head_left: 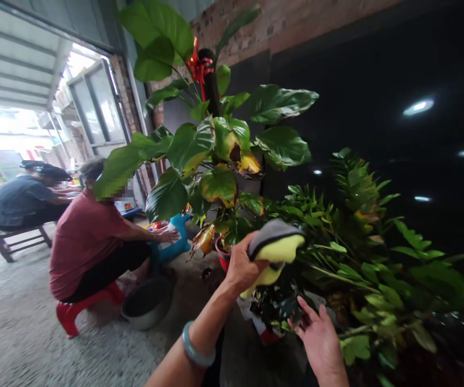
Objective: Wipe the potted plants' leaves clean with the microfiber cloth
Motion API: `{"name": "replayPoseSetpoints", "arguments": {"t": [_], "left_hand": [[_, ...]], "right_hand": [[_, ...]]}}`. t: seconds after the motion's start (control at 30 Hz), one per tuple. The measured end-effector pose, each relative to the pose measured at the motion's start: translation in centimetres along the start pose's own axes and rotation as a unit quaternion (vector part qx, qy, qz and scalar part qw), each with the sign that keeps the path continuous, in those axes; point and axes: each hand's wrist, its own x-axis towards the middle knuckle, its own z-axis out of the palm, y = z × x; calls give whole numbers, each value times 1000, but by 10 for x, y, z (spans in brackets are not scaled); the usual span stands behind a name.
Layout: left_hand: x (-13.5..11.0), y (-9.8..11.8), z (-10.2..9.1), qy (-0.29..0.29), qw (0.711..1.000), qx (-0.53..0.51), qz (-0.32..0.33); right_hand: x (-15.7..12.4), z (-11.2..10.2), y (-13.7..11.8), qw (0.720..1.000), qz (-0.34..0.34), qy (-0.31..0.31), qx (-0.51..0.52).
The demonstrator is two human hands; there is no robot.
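Note:
My left hand (244, 264), with a pale bangle (197, 346) on its wrist, is closed around a grey and yellow cloth (282, 244). The cloth is folded over and hangs above the low plants. Lower and to the right, my right hand (318, 330) is open, palm up and fingers apart. Its fingertips are at some dark leaves (286, 303); whether they touch is hard to make out. Just beyond the cloth stands a tall plant (219, 185) with broad green leaves, some yellowed and browned, in a red pot (223, 257).
Leafy plants (361, 269) crowd the right side before a dark shiny panel (377, 107). On the left, a person in a red shirt (82, 242) sits on a red stool (76, 309) beside a grey basin (147, 303). Another person (26, 193) sits farther back on a chair (18, 242).

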Motion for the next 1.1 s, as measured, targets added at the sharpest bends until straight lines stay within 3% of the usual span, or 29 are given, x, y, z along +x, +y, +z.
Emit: {"name": "replayPoseSetpoints", "arguments": {"t": [0.07, 0.13, 0.2, 0.27, 0.33, 0.43, 0.57, 0.63, 0.7, 0.77, 0.83, 0.87, 0.93, 1.0, 1.1], "left_hand": [[14, 1, 6, 46, 997, 16, 53], [12, -10, 15, 19, 996, 59, 60], [-6, -28, 22, -92, 988, 123, 29], [-28, -43, 23, -216, 961, 170, -21], [-41, -48, 18, -268, 948, 162, -64], [-27, -30, 8, -189, 978, 72, -52], [18, 2, 16, -29, 997, 6, 72], [25, 0, 27, -30, 993, 46, 102], [14, -15, 34, -126, 979, 138, 81], [-7, -33, 33, -274, 935, 223, 24], [-24, -41, 22, -362, 901, 235, -31], [-28, -39, 15, -364, 905, 214, -45], [-23, -26, 3, -300, 942, 144, -39], [-6, -6, -1, -199, 976, 83, 10], [20, 7, 10, -83, 990, 57, 98]], "right_hand": [[-1, 2, -1, 1000, 5, -4, -2], [0, 2, 0, 1000, 0, -5, 7], [3, -2, 2, 1000, -2, 9, 13], [8, -8, 7, 1000, 5, 26, 7], [11, -14, 11, 999, 7, 47, 0], [12, -17, 12, 998, -10, 54, 5], [9, -13, 6, 999, 5, 42, 10], [8, -11, 3, 999, 0, 36, 18], [9, -12, 3, 999, -9, 41, 32], [11, -15, 5, 998, 5, 52, 42], [14, -18, 8, 997, 30, 55, 40], [15, -20, 9, 997, 37, 55, 35], [16, -21, 10, 998, 27, 55, 31], [14, -19, 9, 997, 7, 62, 33], [8, -12, 5, 998, -2, 51, 25]]}}
